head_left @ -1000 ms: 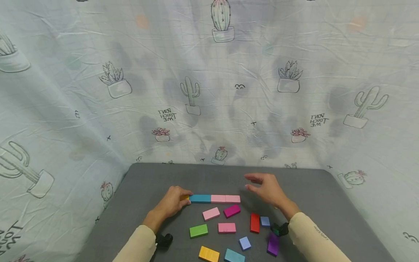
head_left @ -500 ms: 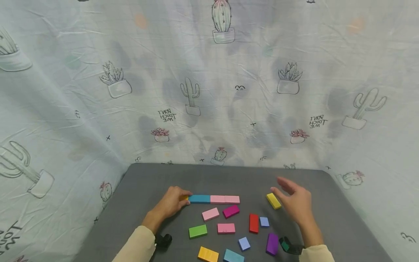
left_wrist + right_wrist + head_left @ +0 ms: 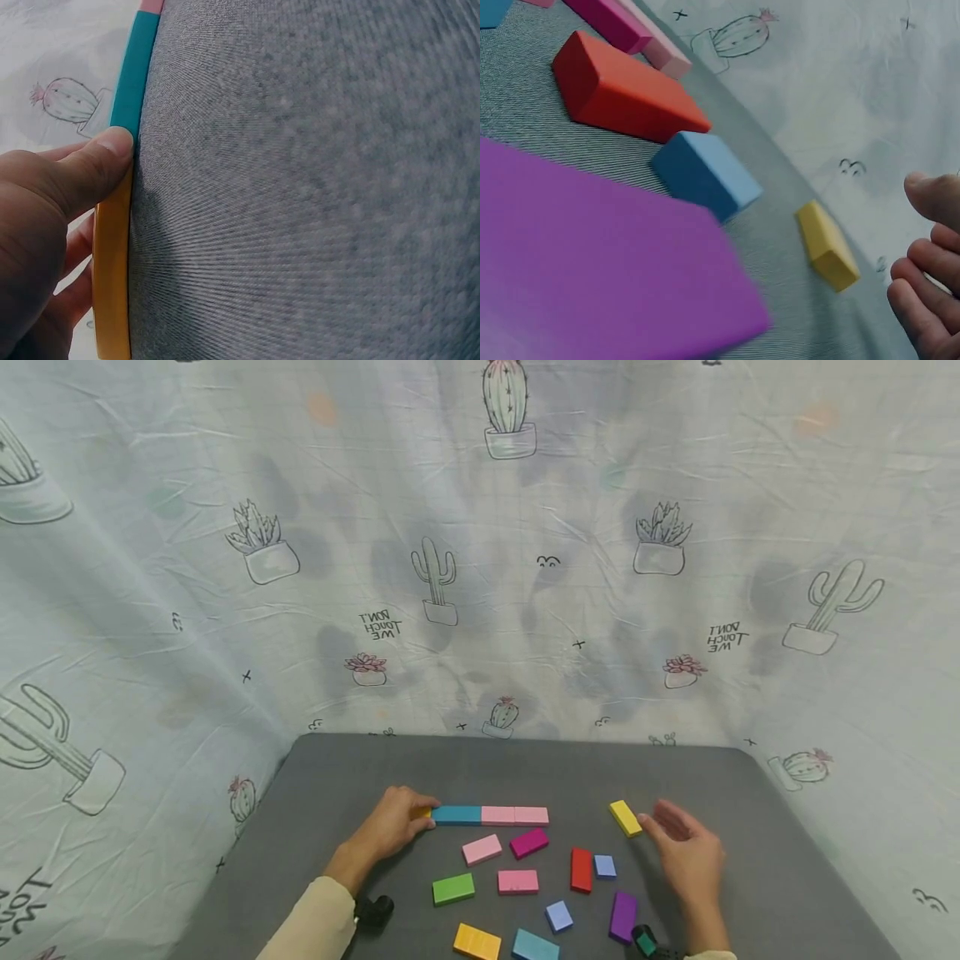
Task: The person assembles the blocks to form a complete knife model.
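A row of blocks lies end to end at the back middle: an orange block [image 3: 112, 277], a teal block [image 3: 458, 816] and two pink blocks [image 3: 516, 816]. My left hand [image 3: 395, 822] pinches the orange block near its joint with the teal one, thumb on one side and fingers on the other. It hides most of the orange block in the head view. My right hand [image 3: 688, 856] holds nothing, its fingers loosely bent, just right of a yellow block [image 3: 626, 818]. In the right wrist view that hand [image 3: 934, 262] stands apart from the yellow block.
In front of the row lie a magenta block [image 3: 529, 843], a green block [image 3: 453, 889], a red block [image 3: 581, 870], a purple block [image 3: 623, 917], small blue blocks [image 3: 559, 917], and further pink, orange and teal ones. A patterned curtain [image 3: 480, 568] hangs behind the grey table [image 3: 360, 760].
My right hand has moved right from near the row's end, then toward me, uncovering the yellow block it had hidden. My left hand has stayed on the row.
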Demonstrator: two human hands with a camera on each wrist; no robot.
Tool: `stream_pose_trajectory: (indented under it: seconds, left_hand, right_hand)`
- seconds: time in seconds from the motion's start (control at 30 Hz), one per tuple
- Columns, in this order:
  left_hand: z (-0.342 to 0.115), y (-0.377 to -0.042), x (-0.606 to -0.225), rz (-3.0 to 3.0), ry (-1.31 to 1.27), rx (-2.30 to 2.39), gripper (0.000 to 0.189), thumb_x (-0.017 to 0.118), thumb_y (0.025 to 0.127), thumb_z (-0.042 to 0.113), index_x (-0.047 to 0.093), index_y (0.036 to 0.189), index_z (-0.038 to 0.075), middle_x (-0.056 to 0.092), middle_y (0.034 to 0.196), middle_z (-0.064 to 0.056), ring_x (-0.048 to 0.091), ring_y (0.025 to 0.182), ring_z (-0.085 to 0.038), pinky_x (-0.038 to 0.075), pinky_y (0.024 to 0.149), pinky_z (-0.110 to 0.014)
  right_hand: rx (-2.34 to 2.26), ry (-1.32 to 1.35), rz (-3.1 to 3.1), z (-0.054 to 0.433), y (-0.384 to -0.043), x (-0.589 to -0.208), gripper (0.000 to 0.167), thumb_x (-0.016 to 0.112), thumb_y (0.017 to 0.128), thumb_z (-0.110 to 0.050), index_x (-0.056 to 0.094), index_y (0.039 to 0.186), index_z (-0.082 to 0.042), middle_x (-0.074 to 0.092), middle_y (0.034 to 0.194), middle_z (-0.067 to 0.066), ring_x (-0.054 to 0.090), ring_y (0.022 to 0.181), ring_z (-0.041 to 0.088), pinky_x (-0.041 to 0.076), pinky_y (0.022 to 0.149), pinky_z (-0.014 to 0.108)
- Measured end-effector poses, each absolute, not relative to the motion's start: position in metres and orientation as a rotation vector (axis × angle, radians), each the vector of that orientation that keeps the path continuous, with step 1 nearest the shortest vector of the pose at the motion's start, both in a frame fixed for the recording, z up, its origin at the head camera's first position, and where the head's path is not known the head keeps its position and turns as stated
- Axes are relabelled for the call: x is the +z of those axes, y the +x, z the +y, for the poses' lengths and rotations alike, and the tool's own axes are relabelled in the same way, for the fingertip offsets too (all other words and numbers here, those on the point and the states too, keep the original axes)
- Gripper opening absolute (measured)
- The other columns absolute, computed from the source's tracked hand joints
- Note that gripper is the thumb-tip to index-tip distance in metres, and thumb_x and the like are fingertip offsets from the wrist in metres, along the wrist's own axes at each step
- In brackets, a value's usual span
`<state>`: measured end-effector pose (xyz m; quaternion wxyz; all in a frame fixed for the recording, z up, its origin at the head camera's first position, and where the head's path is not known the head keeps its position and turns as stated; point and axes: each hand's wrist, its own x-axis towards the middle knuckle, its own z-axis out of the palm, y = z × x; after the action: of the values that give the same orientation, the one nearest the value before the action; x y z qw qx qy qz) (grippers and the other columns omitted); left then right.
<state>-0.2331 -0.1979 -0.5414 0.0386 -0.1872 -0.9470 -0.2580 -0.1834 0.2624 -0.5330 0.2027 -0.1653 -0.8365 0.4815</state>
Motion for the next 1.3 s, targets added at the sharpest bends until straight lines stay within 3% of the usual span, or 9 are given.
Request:
stream_pose_trajectory:
  seconds: [0.27,0.43,0.5,0.67,0.73,0.9,1.03,1.23,1.3]
  left_hand:
    - [-0.197,-0.232,-0.538,-2.921,-0.559,-0.789,0.026,0.087,0.095,0.015,0.085,0.12,0.013,0.082,0.115,-0.003,0.069,0.107,-0.024,0.056,0.101,-0.058]
    - [-0.198,-0.232,-0.537,-2.917,-0.574,-0.77,0.026,0.087,0.095,0.016,0.085,0.12,0.014,0.082,0.115,-0.002,0.07,0.105,-0.023,0.058,0.099,-0.056]
    - [-0.198,-0.232,-0.538,-2.911,-0.58,-0.768,0.026,0.088,0.094,0.016,0.085,0.12,0.014,0.082,0.115,-0.001,0.071,0.105,-0.022,0.059,0.097,-0.054]
    - [-0.198,-0.233,-0.538,-2.906,-0.582,-0.766,0.025,0.088,0.094,0.016,0.085,0.119,0.015,0.082,0.114,0.0,0.071,0.105,-0.021,0.059,0.097,-0.053]
    - [-0.197,-0.233,-0.538,-2.913,-0.572,-0.761,0.025,0.088,0.094,0.017,0.085,0.119,0.015,0.082,0.114,0.0,0.07,0.105,-0.021,0.058,0.097,-0.054]
    - [-0.198,-0.231,-0.537,-2.926,-0.552,-0.782,0.024,0.088,0.094,0.015,0.085,0.118,0.014,0.082,0.114,-0.001,0.069,0.106,-0.022,0.057,0.1,-0.057]
    - [-0.199,-0.232,-0.537,-2.918,-0.568,-0.781,0.025,0.088,0.093,0.014,0.085,0.118,0.013,0.082,0.113,-0.003,0.068,0.105,-0.023,0.056,0.099,-0.058]
    - [-0.199,-0.232,-0.539,-2.921,-0.557,-0.788,0.026,0.088,0.094,0.015,0.085,0.119,0.013,0.082,0.115,-0.002,0.068,0.106,-0.022,0.057,0.1,-0.056]
    - [-0.199,-0.232,-0.539,-2.924,-0.545,-0.797,0.026,0.088,0.094,0.015,0.085,0.12,0.014,0.082,0.115,-0.002,0.068,0.107,-0.022,0.057,0.101,-0.056]
  right_hand:
    - [1.332,-0.52,-2.361,0.261,-0.193,-0.55,0.048,0.09,0.094,-0.025,0.075,0.132,0.0,0.078,0.128,0.023,0.078,0.116,0.038,0.044,0.068,0.0]
    - [1.304,-0.475,-2.373,0.263,-0.196,-0.554,0.043,0.094,0.09,-0.019,0.079,0.126,-0.002,0.081,0.12,0.02,0.077,0.092,0.001,0.046,0.07,0.0]
    - [1.285,-0.455,-2.385,0.263,-0.197,-0.555,0.042,0.094,0.089,-0.017,0.08,0.125,-0.002,0.082,0.12,0.02,0.076,0.09,-0.003,0.046,0.07,0.0]
    - [1.248,-0.418,-2.393,0.26,-0.198,-0.557,0.042,0.094,0.087,-0.012,0.079,0.124,0.0,0.081,0.119,0.022,0.083,0.104,0.029,0.045,0.07,-0.002]
    - [1.221,-0.41,-2.406,0.259,-0.198,-0.556,0.042,0.094,0.087,-0.013,0.079,0.124,0.001,0.082,0.118,0.022,0.082,0.106,0.036,0.047,0.07,0.0]
    - [1.136,-0.391,-2.445,0.256,-0.198,-0.555,0.04,0.093,0.087,-0.013,0.08,0.122,0.0,0.082,0.114,0.021,0.082,0.103,0.036,0.061,0.075,0.021]
    - [1.104,-0.381,-2.462,0.256,-0.198,-0.555,0.037,0.091,0.089,-0.011,0.08,0.122,-0.001,0.083,0.114,0.02,0.082,0.103,0.036,0.065,0.08,0.038]
    - [1.092,-0.344,-2.525,0.265,-0.196,-0.551,0.036,0.086,0.093,-0.009,0.079,0.127,0.001,0.081,0.12,0.022,0.08,0.108,0.04,0.064,0.087,0.05]
    - [1.108,-0.352,-2.554,0.272,-0.195,-0.547,0.036,0.086,0.094,-0.01,0.078,0.128,0.0,0.08,0.122,0.022,0.08,0.11,0.04,0.065,0.087,0.046]
